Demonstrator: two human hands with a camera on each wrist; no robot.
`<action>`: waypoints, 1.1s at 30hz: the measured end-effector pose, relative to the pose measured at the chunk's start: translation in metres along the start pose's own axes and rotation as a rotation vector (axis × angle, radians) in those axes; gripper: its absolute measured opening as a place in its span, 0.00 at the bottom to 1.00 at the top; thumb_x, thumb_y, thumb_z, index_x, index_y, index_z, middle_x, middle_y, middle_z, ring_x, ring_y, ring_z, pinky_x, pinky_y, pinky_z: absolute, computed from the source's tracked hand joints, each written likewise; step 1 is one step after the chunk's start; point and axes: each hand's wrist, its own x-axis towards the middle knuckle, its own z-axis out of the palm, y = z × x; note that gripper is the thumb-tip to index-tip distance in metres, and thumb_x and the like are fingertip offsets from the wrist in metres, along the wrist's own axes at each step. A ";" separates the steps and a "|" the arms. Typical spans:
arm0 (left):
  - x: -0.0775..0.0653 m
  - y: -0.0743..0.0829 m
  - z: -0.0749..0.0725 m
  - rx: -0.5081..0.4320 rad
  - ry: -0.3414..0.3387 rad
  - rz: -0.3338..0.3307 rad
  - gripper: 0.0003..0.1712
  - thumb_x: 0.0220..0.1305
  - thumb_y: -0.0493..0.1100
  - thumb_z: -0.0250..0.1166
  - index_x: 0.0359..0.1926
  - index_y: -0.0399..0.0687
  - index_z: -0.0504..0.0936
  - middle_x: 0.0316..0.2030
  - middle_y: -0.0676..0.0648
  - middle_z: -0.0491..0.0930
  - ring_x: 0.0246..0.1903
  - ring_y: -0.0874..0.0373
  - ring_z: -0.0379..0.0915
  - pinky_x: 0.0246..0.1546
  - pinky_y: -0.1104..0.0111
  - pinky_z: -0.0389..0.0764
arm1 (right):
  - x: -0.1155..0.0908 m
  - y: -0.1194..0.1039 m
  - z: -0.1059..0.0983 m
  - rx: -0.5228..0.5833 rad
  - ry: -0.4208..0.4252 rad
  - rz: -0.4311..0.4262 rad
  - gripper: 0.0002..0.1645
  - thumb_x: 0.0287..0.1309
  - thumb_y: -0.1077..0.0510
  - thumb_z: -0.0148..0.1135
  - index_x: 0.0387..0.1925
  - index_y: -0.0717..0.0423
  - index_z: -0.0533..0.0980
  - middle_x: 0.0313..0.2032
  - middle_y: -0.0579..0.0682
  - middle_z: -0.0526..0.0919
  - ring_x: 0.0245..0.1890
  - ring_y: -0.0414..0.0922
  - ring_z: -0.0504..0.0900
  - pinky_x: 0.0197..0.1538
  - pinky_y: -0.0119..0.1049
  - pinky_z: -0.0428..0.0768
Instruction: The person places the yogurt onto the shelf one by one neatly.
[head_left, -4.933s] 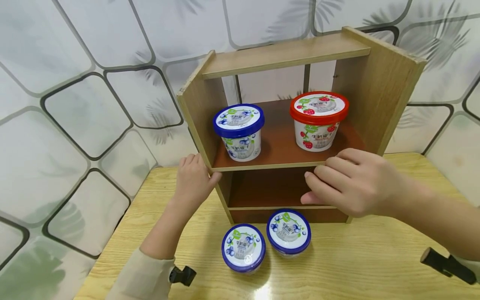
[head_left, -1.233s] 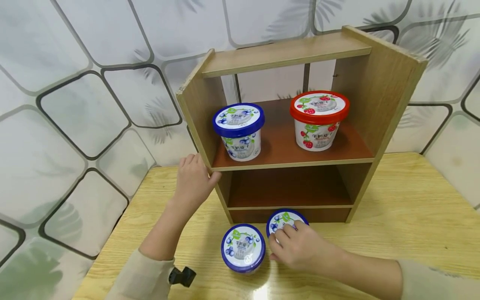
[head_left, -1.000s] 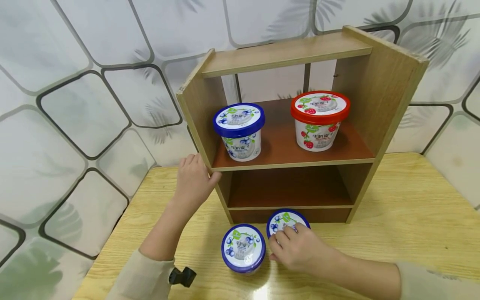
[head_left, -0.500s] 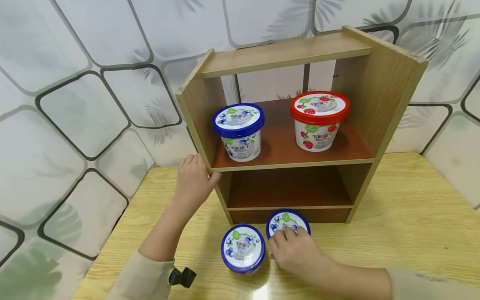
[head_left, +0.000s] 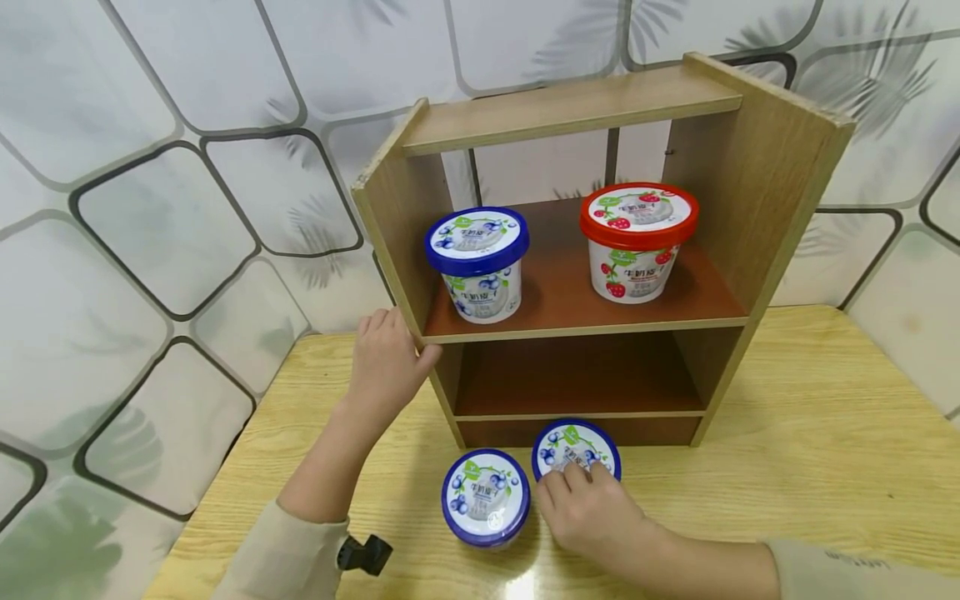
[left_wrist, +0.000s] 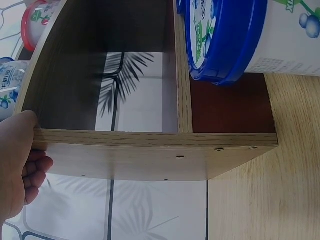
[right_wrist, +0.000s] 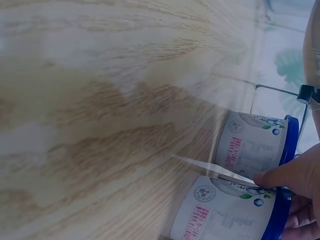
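Observation:
My left hand (head_left: 388,367) grips the left side panel of a small wooden shelf unit (head_left: 585,333), thumb at its front edge; in the left wrist view, the fingers (left_wrist: 37,175) curl round behind the panel. On the table in front, my right hand (head_left: 592,512) holds a blue-lidded blueberry tub (head_left: 576,442) by its near rim. In the right wrist view, the thumb (right_wrist: 275,177) lies against that tub's side, and the other fingers (right_wrist: 300,220) bend over its lid. A second blueberry tub (head_left: 486,497) stands just left of it.
Up on the middle board stand another blueberry tub (head_left: 480,262) at left and a red-lidded strawberry tub (head_left: 637,242) at right. Below them is a lower compartment (head_left: 577,375). The wooden table (head_left: 817,450) reaches a patterned wall (head_left: 225,208) behind.
My right hand has come down from the front of the middle board to the right-hand table tub, then shifted slightly toward its near rim. The left hand and all tubs stay in place.

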 end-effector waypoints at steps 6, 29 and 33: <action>0.000 0.000 0.000 -0.002 0.006 0.005 0.14 0.50 0.43 0.61 0.33 0.35 0.73 0.27 0.37 0.77 0.32 0.42 0.72 0.37 0.56 0.69 | -0.001 -0.001 -0.001 -0.008 -0.004 -0.004 0.22 0.64 0.64 0.36 0.23 0.59 0.75 0.18 0.50 0.76 0.16 0.44 0.75 0.14 0.34 0.71; -0.001 -0.001 0.002 -0.001 0.018 0.008 0.14 0.50 0.44 0.60 0.33 0.36 0.73 0.27 0.38 0.77 0.32 0.42 0.72 0.36 0.56 0.68 | -0.023 0.025 -0.006 0.166 0.100 -0.208 0.20 0.62 0.64 0.37 0.30 0.57 0.78 0.26 0.48 0.79 0.22 0.43 0.74 0.20 0.34 0.71; -0.001 -0.001 0.002 0.002 0.006 0.003 0.14 0.51 0.44 0.60 0.33 0.36 0.73 0.27 0.38 0.77 0.32 0.42 0.72 0.37 0.56 0.69 | -0.019 0.029 -0.006 0.219 0.171 -0.196 0.19 0.61 0.65 0.37 0.25 0.57 0.75 0.23 0.47 0.76 0.20 0.43 0.72 0.19 0.33 0.69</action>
